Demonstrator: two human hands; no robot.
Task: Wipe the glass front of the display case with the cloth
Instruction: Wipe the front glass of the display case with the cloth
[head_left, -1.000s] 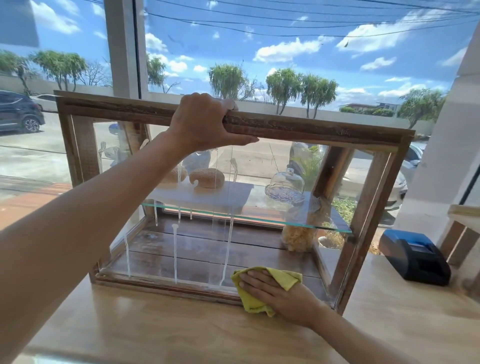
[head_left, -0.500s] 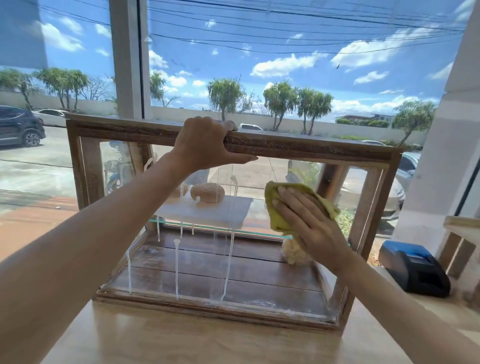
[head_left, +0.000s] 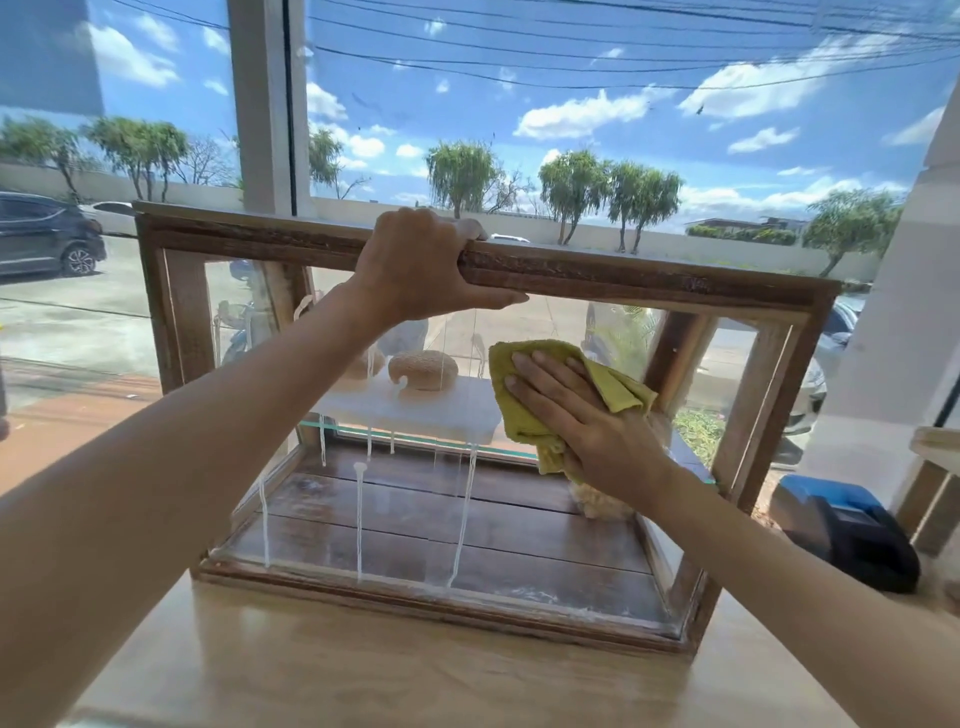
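White drips (head_left: 358, 519) run down the left part of the display case (head_left: 649, 278) glass, with a bread loaf (head_left: 423, 370) behind them. The left hand (head_left: 421, 265) grasps the case's top rail. The right hand (head_left: 576, 415), fingers flat, presses the yellow cloth (head_left: 524, 410) against the glass at the middle. Right of the case sits a black device (head_left: 847, 535), hard to identify.
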